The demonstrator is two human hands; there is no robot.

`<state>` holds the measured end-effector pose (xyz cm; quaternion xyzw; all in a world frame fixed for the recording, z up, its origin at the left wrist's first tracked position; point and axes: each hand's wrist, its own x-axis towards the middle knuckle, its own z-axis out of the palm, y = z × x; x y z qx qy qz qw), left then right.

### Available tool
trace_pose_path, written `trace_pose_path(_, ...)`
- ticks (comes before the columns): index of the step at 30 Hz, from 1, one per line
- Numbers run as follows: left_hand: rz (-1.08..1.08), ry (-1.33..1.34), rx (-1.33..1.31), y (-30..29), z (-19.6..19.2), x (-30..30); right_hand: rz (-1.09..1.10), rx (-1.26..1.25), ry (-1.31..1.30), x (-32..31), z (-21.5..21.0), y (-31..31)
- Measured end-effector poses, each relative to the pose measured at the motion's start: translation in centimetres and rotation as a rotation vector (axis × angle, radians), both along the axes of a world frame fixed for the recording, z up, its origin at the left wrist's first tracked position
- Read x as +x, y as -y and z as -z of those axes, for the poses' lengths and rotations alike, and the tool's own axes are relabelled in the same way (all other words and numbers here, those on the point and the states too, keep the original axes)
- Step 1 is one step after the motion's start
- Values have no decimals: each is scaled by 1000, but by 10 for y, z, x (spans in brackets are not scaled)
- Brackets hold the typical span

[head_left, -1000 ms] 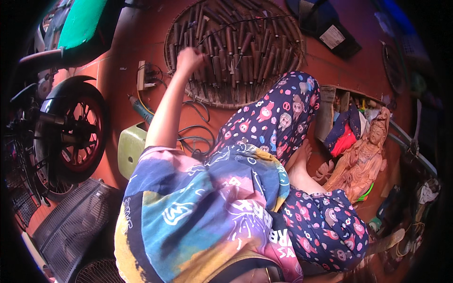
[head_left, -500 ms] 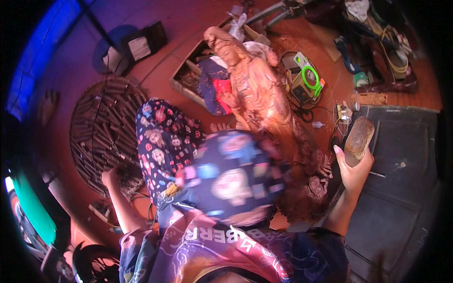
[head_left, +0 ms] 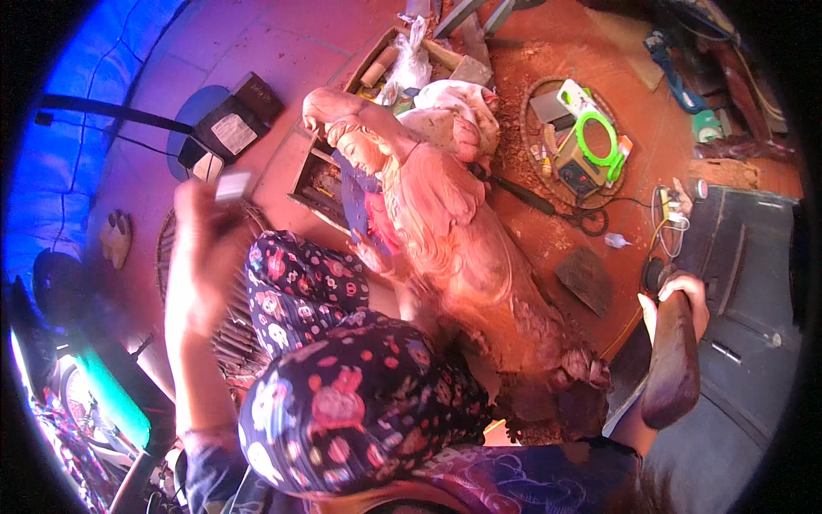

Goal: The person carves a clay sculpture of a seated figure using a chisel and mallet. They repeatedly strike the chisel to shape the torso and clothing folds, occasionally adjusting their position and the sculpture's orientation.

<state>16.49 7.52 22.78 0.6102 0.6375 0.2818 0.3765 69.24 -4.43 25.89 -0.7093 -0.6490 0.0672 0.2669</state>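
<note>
A reddish carved wooden statue [head_left: 449, 206] of a robed figure lies slanting across the middle, its head toward the upper left. My right hand [head_left: 685, 291] is closed round a dark wooden mallet [head_left: 673, 373], whose thick end hangs down over the grey panel. My left hand [head_left: 201, 227] is raised at the left, above a round tray [head_left: 163, 257] of dark rod-like tools. Motion smears its fingers. A pale blurred shape [head_left: 233, 186] shows beside them; whether the hand holds it I cannot tell. My knees in patterned trousers [head_left: 351, 394] are close to the statue.
Behind the statue stands a wooden crate [head_left: 312, 184] with cloth and plastic bags. A round tray [head_left: 524, 128] at the right back holds a small box device and a green ring. A power strip [head_left: 668, 210] with cords adjoins the grey panel [head_left: 753, 283]. A flat dark slab [head_left: 585, 281] lies nearby.
My left hand has risen from low by the tool tray. The mallet in my right hand has swung from pointing up to hanging down. The view has shifted, showing more of the statue.
</note>
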Motion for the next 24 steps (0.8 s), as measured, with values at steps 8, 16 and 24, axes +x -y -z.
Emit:
trace_pose_path(8, 1468, 342, 489, 4, -10, 252, -542, 122, -279, 13, 57, -35)
trace_pose_path(16, 1144, 603, 645, -1, 24, 277, -535, 135, -376, 2, 73, -31)
trace_pose_path(24, 1233, 663, 521, 0, 30, 255, -599, 9, -285, 20, 61, -18)
